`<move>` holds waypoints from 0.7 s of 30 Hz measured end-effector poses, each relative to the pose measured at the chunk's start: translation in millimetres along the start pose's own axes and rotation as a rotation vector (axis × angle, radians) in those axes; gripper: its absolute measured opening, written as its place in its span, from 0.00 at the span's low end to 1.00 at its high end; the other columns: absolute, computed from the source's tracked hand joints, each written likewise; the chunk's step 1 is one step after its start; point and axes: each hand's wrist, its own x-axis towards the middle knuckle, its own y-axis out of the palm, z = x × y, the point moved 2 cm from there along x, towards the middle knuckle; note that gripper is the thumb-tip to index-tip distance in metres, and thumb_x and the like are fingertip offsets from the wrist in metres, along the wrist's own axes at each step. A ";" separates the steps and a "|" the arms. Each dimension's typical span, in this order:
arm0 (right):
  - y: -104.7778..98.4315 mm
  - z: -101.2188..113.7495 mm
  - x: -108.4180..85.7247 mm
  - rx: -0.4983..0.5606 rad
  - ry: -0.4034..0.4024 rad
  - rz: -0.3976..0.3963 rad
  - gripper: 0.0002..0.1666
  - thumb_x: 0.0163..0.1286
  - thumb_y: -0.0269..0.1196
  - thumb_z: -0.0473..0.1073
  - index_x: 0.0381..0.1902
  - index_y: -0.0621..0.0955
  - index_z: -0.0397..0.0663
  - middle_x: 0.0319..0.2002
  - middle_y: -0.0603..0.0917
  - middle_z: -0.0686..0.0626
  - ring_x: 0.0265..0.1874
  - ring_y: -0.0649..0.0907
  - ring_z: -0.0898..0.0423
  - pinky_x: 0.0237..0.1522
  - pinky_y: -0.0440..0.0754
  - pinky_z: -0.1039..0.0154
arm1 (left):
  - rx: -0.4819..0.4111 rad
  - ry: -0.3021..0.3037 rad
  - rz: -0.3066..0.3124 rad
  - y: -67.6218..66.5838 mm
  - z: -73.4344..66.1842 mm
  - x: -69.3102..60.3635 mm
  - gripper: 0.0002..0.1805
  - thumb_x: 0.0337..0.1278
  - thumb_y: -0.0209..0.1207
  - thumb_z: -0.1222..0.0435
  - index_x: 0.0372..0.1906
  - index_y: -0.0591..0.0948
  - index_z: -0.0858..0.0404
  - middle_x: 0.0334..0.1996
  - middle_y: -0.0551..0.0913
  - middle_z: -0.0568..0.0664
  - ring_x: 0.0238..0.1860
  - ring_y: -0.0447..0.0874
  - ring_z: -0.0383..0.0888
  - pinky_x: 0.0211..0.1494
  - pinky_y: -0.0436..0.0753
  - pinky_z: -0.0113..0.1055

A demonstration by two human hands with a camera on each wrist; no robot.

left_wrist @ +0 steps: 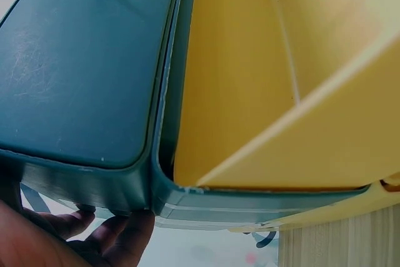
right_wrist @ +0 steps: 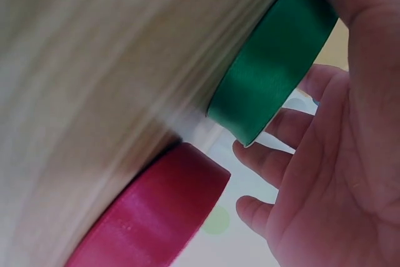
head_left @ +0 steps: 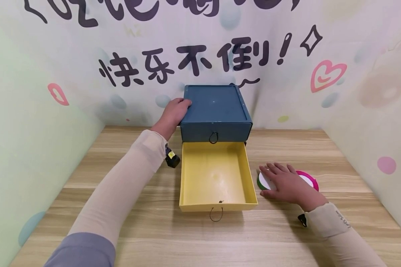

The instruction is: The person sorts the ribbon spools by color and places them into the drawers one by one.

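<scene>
A blue two-tier drawer box [head_left: 217, 104] stands near the back wall with its lower yellow drawer [head_left: 217, 170] pulled out. My left hand [head_left: 173, 113] holds the upper tier's left side, thumb at the top edge; in the left wrist view, fingertips [left_wrist: 139, 232] press its side. To the right of the drawer, my right hand [head_left: 285, 185] is over two ribbon rolls, its fingers spread. The right wrist view shows a green ribbon roll [right_wrist: 275, 60] close to the thumb and fingers, and a pink ribbon roll [right_wrist: 156, 211] farther away. Contact with the green roll is unclear.
Both drawer fronts carry a dark loop pull, the lower loop [head_left: 216, 215] hanging over the wooden table [head_left: 147, 230]. A printed wall covering [head_left: 280, 92] rises behind the box and along both sides. A small dark speck [head_left: 221, 202] lies inside the yellow drawer.
</scene>
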 end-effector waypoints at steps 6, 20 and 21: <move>-1.2 0.9 -0.1 -0.011 0.003 -0.011 0.52 0.59 0.65 0.70 0.73 0.68 0.48 0.66 0.72 0.35 0.67 0.65 0.32 0.65 0.55 0.28 | -0.005 -0.005 0.000 0.1 -0.4 -1.3 0.31 0.74 0.45 0.51 0.76 0.63 0.59 0.72 0.66 0.53 0.66 0.70 0.52 0.69 0.69 0.46; 0.9 -0.6 0.5 -0.014 -0.009 -0.055 0.52 0.55 0.69 0.69 0.70 0.72 0.45 0.56 0.78 0.39 0.62 0.71 0.37 0.65 0.60 0.31 | 0.001 -0.002 0.000 0.6 -0.9 -1.4 0.31 0.74 0.45 0.50 0.75 0.64 0.59 0.71 0.67 0.52 0.66 0.70 0.51 0.68 0.69 0.46; 0.8 -0.3 0.4 -0.013 -0.012 -0.060 0.52 0.55 0.70 0.69 0.70 0.72 0.45 0.56 0.77 0.39 0.62 0.71 0.37 0.65 0.59 0.31 | 0.002 -0.003 0.001 0.6 -0.8 -1.3 0.31 0.74 0.44 0.50 0.75 0.63 0.59 0.72 0.67 0.52 0.66 0.70 0.51 0.68 0.69 0.46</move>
